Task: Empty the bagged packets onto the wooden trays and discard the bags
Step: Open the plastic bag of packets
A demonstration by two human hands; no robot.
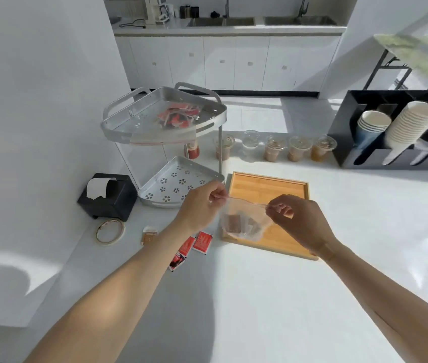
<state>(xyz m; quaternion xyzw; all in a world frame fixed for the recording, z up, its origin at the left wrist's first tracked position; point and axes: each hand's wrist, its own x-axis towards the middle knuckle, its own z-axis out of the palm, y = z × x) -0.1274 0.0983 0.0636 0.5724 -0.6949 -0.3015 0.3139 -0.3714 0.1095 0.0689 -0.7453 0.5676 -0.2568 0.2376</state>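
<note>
Head view: counter (260, 297), then tray (267, 188) at twelve o'clock from the person. Over the tray's near half hangs the bag (244, 221), brown packets sagging at its bottom. Its mouth runs nine to three, stretched between both hands. Left hand (202, 205) pinches the nine-o'clock corner, right hand (296, 218) the three-o'clock corner, fingers closed on the rim. Neither is nearer. Tipping should drop the packets straight onto wood.
</note>
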